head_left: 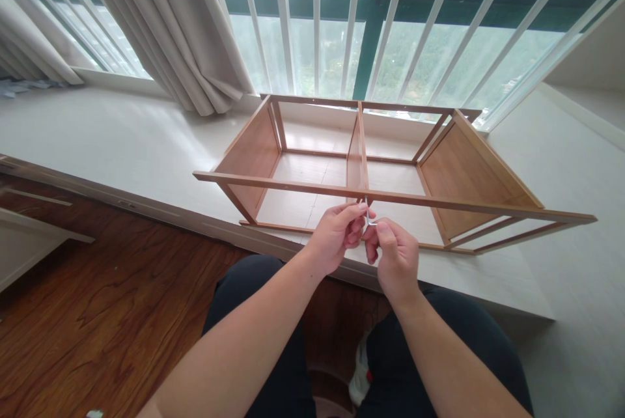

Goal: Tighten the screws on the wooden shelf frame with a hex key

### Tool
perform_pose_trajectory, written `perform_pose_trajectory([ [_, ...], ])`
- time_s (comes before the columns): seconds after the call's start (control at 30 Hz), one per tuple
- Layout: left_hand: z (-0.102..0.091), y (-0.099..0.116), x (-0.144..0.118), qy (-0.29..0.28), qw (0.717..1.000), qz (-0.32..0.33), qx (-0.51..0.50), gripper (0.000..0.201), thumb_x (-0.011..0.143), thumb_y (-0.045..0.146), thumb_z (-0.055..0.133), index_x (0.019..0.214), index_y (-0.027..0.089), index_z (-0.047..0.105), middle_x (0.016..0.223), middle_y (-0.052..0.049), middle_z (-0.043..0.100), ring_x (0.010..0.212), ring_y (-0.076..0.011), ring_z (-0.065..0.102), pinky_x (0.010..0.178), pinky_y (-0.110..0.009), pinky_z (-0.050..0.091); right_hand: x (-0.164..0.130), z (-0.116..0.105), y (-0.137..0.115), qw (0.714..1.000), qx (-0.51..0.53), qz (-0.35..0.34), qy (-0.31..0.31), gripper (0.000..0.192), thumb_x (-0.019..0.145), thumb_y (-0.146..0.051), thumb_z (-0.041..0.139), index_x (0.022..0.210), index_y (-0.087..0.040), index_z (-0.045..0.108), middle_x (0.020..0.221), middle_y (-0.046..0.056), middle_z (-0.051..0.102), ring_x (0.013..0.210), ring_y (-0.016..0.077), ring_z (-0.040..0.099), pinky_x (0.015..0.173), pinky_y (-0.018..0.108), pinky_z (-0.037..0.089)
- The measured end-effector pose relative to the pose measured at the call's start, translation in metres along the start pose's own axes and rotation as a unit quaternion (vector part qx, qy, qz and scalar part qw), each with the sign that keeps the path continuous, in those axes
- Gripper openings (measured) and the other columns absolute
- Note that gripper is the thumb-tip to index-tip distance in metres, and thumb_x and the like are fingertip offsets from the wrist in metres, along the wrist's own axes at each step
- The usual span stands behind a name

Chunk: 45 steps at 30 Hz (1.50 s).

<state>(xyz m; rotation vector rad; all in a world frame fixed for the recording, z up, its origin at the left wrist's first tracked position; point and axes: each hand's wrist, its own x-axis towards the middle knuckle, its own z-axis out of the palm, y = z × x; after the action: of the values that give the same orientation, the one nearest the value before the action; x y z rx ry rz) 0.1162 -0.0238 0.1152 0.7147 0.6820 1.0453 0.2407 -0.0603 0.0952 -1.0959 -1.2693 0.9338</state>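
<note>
Shelf unit (317, 186), brown wooden frame with two open bays, lying on the white window ledge (122, 125) and spanning the centre from nine o'clock to just past three. Left bay (315, 153): walled by the left end panel (251, 151) and the middle divider (355, 154); contents, a view of the ledge surface beneath. Right bay (385, 159): between the divider and the right end panel (476, 174); contents, likewise ledge surface. Hex key (368, 213), L-shaped, silver metal: just off centre towards four o'clock, its upper end at the near rail beside the divider. Left hand (339, 229), at five o'clock: thumb and fingers pinching the long arm close to the rail. Right hand (396, 258), at four o'clock: fingers curled, thumb and forefinger gripping the bent short arm. Surroundings: grey-beige curtain (170, 34), between ten and eleven; white window bars (316, 21), twelve to two; wood-grain floor (112, 314), eight; white shoe (360, 376), between five and six.
</note>
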Motion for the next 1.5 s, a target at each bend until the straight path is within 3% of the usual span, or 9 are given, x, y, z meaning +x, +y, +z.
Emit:
perform_pose_trajectory([
  [0.43,0.001,0.0014,-0.0011,0.003,1.0,-0.001,-0.005,0.029,0.083,0.041,0.074,0.079,0.013,0.07,0.056,0.007,0.04,0.044,-0.0041,0.034,0.043,-0.022,0.017,0.0001,-0.0001,0.0058,0.999,0.04,0.025,-0.022,0.046,0.102,-0.053,0.052,0.073,-0.019,0.062,0.054,-0.002,0.056,0.048,0.0124,0.048,0.05,0.028,0.039],
  [0.83,0.0016,0.0025,-0.0011,0.009,1.0,-0.003,0.011,0.032,0.08,0.044,0.077,0.078,0.014,0.068,0.055,0.008,0.042,0.043,-0.0052,0.033,0.04,-0.021,0.031,-0.0008,0.0028,0.0023,0.985,0.133,0.099,-0.052,0.042,0.099,-0.05,0.053,0.075,-0.018,0.064,0.058,0.001,0.059,0.048,0.0131,0.049,0.041,0.025,0.038],
  [1.2,0.0011,0.0028,-0.0013,0.009,1.0,-0.007,0.014,0.034,0.079,0.046,0.079,0.08,0.013,0.069,0.053,0.009,0.04,0.042,-0.0038,0.033,0.041,-0.019,0.024,-0.0003,0.003,0.004,0.972,0.184,0.128,-0.064,0.043,0.096,-0.051,0.056,0.072,-0.016,0.067,0.059,0.003,0.063,0.045,0.0123,0.05,0.04,0.024,0.038],
  [1.5,0.0015,0.0029,-0.0005,0.019,1.0,-0.002,0.02,0.036,0.079,0.047,0.078,0.079,0.013,0.069,0.053,0.008,0.041,0.043,-0.0033,0.032,0.042,-0.02,0.02,-0.0015,0.0049,-0.0016,0.959,0.211,0.172,-0.076,0.041,0.094,-0.053,0.056,0.072,-0.018,0.06,0.047,-0.002,0.054,0.035,0.0112,0.045,0.033,0.021,0.033],
])
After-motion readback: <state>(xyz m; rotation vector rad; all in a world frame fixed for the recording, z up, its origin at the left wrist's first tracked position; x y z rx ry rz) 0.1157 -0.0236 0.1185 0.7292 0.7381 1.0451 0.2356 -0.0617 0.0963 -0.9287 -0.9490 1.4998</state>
